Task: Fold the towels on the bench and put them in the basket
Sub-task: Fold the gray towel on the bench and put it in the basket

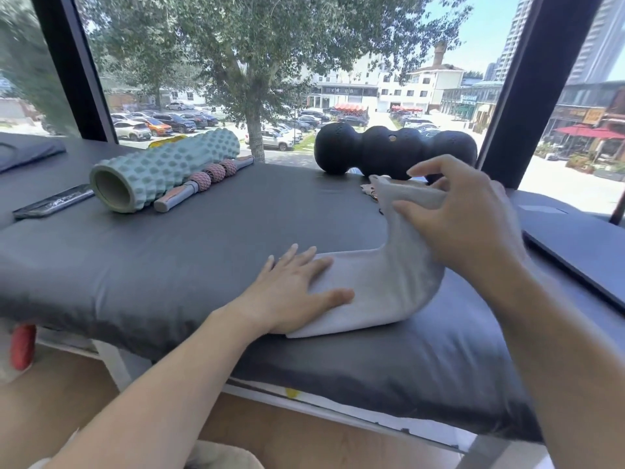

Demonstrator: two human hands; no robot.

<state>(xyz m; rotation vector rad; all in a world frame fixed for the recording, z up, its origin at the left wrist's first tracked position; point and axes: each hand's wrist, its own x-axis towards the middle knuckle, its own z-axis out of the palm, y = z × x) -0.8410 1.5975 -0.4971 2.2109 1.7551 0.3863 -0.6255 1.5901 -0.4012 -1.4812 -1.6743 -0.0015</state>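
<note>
On the wide dark grey padded bench (203, 252) a pale grey soft towel (382, 282) lies near the right, its near end pressed flat under the left hand (297, 292) with fingers spread, its far end lifted and pinched by the right hand (463, 218).

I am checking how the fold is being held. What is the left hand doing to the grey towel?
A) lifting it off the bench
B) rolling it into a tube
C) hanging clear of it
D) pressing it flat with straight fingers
D: the left hand lies flat, fingers straight, on the grey towel against the bench.
</note>
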